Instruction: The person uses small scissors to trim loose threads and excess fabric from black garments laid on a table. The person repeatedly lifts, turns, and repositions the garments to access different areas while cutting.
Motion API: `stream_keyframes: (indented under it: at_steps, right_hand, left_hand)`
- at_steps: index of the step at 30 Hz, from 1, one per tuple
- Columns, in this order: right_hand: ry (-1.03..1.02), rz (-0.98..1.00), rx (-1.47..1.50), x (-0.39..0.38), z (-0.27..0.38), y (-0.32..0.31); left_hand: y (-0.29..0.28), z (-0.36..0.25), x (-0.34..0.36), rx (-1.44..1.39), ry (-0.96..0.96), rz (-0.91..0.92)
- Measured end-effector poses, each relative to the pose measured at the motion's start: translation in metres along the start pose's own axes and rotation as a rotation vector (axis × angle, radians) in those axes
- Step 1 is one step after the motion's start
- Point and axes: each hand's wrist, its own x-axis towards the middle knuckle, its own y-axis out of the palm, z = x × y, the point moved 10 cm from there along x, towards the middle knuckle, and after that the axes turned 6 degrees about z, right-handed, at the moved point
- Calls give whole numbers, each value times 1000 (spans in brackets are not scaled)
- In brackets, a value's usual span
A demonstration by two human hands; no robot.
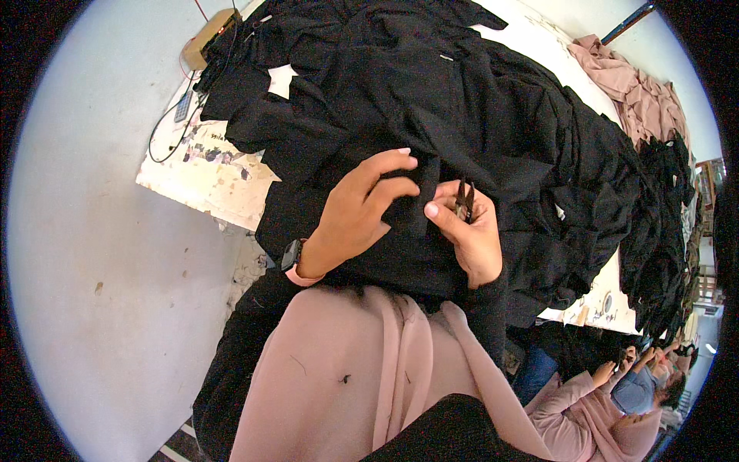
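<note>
Black fabric pieces (pixel 493 100) lie heaped and creased over the white tabletop in front of me. My left hand (pixel 358 212), with a watch on a pink strap at the wrist, is over the cloth, its fingers curved and apart, with nothing visible in them. Just to its right, my right hand (pixel 473 235) is closed around small dark thread snips (pixel 462 196), their blades pointing up and away from me. Pink cloth covers my front at the bottom of the view.
A stained table edge (pixel 192 177) shows at left, with cables, a grey remote (pixel 183 106) and a tan box (pixel 209 38). Pink fabric (pixel 623 85) lies heaped at back right. Several co-workers (pixel 620 408) are at lower right. A pale wall stands at left.
</note>
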Motion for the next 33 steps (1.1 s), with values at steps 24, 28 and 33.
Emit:
stream_keyframes:
  at_steps: [24, 28, 33]
  right_hand:
    - [-452, -203, -138, -38, 64, -23]
    - [-354, -276, -315, -34, 54, -21]
    - [-505, -215, -495, -32, 59, 10]
  left_hand:
    - [-13, 17, 8, -141, -104, -212]
    - [-16, 19, 11, -159, -136, -241]
    - [-13, 39, 12, -345, -379, -250]
